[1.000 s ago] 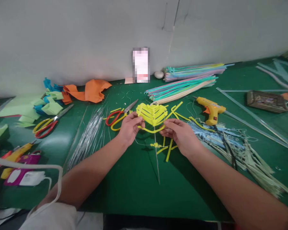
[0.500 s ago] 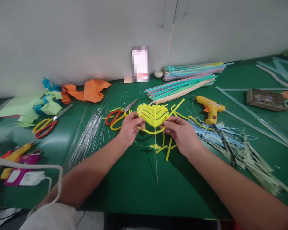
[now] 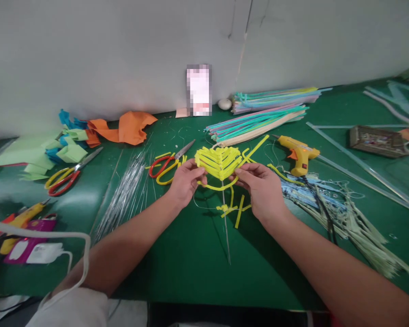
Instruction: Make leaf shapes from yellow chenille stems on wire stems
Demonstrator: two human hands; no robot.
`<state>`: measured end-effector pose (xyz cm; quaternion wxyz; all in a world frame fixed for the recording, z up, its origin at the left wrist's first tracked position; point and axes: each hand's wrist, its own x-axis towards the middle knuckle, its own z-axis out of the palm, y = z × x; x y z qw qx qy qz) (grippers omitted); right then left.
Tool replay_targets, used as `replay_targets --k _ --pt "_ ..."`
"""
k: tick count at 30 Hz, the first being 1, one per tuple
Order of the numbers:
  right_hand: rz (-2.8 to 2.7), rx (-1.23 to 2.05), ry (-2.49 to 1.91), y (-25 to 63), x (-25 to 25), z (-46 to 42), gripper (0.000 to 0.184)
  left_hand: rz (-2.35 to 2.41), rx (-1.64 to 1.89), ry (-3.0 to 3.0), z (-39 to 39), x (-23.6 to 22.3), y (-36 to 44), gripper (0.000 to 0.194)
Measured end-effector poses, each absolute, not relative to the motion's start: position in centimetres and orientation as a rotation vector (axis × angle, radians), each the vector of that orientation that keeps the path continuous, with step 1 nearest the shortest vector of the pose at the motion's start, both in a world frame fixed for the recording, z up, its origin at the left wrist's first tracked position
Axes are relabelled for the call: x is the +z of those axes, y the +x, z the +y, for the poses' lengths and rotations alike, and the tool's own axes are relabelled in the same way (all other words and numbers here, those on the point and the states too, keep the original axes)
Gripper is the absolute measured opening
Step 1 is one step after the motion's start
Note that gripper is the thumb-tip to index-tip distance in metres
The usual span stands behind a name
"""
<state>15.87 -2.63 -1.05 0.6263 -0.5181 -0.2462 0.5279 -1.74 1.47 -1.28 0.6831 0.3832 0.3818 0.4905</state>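
Note:
Between my hands is a yellow pipe-cleaner leaf (image 3: pixel 218 162), ribbed in a V pattern, with a thin wire stem (image 3: pixel 226 236) hanging down from its base. My left hand (image 3: pixel 187 181) pinches its left edge with thumb and fingers. At its right edge, my right hand (image 3: pixel 261 184) grips it the same way. A yellow pipe cleaner (image 3: pixel 221 187) curves beneath the leaf from one hand to the other. Cut yellow pieces (image 3: pixel 239 211) lie on the table below. Red-and-yellow scissors (image 3: pixel 170 164) rest just beyond my left hand.
A yellow glue gun (image 3: pixel 298 154) lies to the right, beside blue and green stringy bundles (image 3: pixel 354 222). Pipe-cleaner bundles (image 3: pixel 259 123) and a phone (image 3: pixel 199 91) are at the back. Silver wires (image 3: pixel 126 195), second scissors (image 3: pixel 71 175) and coloured paper (image 3: pixel 132 128) are on the left.
The leaf and both hands have shifted very slightly to the right, and the stem's lower end has swung right. Both hands keep their hold.

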Motion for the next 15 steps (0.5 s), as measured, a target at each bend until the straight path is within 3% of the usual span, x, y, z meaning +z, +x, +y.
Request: replay_targets --k 15 --pt "-0.568 1.227 -1.187 15.98 -1.03 -2.61 0.024 0.857 1.051 0.857 1.58 -1.42 -1.88 0.024"
